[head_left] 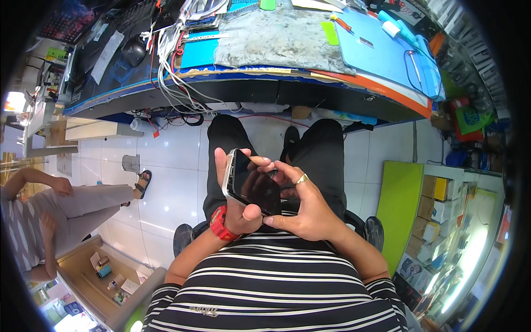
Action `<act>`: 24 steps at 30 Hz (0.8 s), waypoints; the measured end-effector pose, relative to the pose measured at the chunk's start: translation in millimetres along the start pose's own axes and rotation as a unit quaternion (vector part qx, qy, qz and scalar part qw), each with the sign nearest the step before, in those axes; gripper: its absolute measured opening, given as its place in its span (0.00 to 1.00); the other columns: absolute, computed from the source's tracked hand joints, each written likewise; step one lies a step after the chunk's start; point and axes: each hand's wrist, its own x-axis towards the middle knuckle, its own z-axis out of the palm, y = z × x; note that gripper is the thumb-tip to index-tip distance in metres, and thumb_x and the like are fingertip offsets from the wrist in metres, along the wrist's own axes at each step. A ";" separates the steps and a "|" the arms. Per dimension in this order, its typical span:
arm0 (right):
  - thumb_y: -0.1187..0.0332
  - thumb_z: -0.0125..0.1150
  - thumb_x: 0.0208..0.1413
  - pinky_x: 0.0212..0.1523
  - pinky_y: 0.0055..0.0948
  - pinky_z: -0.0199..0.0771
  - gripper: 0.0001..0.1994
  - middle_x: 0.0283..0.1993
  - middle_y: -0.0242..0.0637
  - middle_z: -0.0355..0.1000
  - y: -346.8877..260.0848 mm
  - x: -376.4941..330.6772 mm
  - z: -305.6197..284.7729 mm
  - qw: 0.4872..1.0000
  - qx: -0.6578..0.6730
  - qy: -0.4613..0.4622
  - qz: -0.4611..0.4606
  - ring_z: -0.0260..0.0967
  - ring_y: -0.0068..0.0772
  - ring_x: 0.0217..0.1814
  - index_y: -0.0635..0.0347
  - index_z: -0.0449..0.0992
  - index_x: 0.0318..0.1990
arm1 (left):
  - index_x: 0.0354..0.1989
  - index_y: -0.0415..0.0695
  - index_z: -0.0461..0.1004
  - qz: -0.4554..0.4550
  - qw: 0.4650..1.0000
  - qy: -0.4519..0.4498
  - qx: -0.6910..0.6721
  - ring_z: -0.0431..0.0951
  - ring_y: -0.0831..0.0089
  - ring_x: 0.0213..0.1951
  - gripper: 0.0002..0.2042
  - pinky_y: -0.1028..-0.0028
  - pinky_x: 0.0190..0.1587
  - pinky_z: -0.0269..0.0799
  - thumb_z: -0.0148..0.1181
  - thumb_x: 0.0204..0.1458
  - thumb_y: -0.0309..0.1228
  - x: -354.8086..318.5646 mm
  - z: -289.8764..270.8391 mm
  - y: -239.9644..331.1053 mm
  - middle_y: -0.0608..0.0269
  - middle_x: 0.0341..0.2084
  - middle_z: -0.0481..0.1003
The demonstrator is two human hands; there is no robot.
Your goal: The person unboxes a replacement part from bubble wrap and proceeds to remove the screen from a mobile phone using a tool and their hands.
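Above my lap, a smartphone (255, 185) is tilted, with its dark glossy screen facing up and a silver frame along its left side. Along that side a narrow gap shows between screen and frame, with small parts inside. My left hand (239, 216), with a red watch (220, 224) on the wrist, cradles the phone from below and grips its edges. My right hand (311, 207), wearing a gold ring (302, 178), has its thumb at the near edge and its bent fingers at the far right edge. A small dark spot by those fingertips is too unclear to name.
Ahead stands a workbench with a stained grey mat (271, 41), a blue mat (381, 55), white cables (168, 61) and a black mouse (134, 52). Another person (66, 210) sits at left. A glass display case (442, 221) stands at right.
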 end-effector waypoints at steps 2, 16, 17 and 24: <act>0.66 0.80 0.46 0.59 0.40 0.74 0.48 0.60 0.47 0.63 -6.5 2.6 -4.4 1.000 -0.027 -0.012 -0.005 0.66 0.43 0.63 0.61 0.56 0.74 | 0.75 0.44 0.37 0.007 1.000 -0.007 0.001 0.75 0.60 0.60 0.57 0.57 0.65 0.73 0.65 0.48 0.63 1.8 -0.3 2.8 0.47 0.56 0.70; 0.69 0.71 0.55 0.39 0.35 0.78 0.14 0.39 0.44 0.78 2.1 8.7 -0.4 0.964 -0.151 0.106 -0.193 0.77 0.42 0.36 0.67 0.81 0.46 | 0.77 0.56 0.39 -0.067 0.990 0.125 -0.009 0.71 0.70 0.56 0.40 0.56 0.58 0.77 0.57 0.65 0.48 18.5 3.0 10.8 0.61 0.59 0.58; 0.70 0.71 0.55 0.37 0.35 0.79 0.11 0.38 0.43 0.78 -0.7 9.8 -1.9 0.946 -0.215 0.114 -0.216 0.77 0.41 0.33 0.67 0.82 0.43 | 0.77 0.56 0.41 -0.079 0.986 0.140 -0.038 0.71 0.70 0.55 0.38 0.56 0.58 0.77 0.57 0.65 0.48 19.5 3.4 10.6 0.61 0.58 0.58; 0.73 0.71 0.54 0.28 0.32 0.76 0.08 0.35 0.40 0.78 -6.3 16.6 -0.2 0.920 -0.253 0.157 -0.255 0.76 0.37 0.28 0.66 0.83 0.40 | 0.76 0.58 0.40 -0.110 0.980 0.164 0.001 0.73 0.68 0.54 0.42 0.55 0.56 0.79 0.45 0.60 0.64 22.7 6.0 8.4 0.60 0.58 0.58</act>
